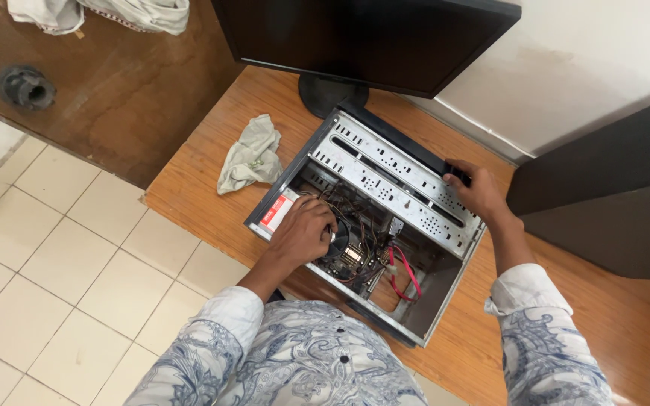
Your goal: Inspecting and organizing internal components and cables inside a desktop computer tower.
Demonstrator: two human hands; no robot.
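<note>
An open grey computer case (385, 203) lies near the wooden tabletop's (212, 165) front edge, wires exposed. Left hand (304, 231) curls over its fan (338, 239); right hand (475, 192) grips its far rim. Tiled floor (62, 263) below.

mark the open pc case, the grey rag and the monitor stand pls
open PC case (393, 177), head view: on the perforated metal drive bracket across its top.
grey rag (250, 154), head view: on the middle of the crumpled cloth.
monitor stand (325, 94), head view: on the round dark base under the screen.
</note>
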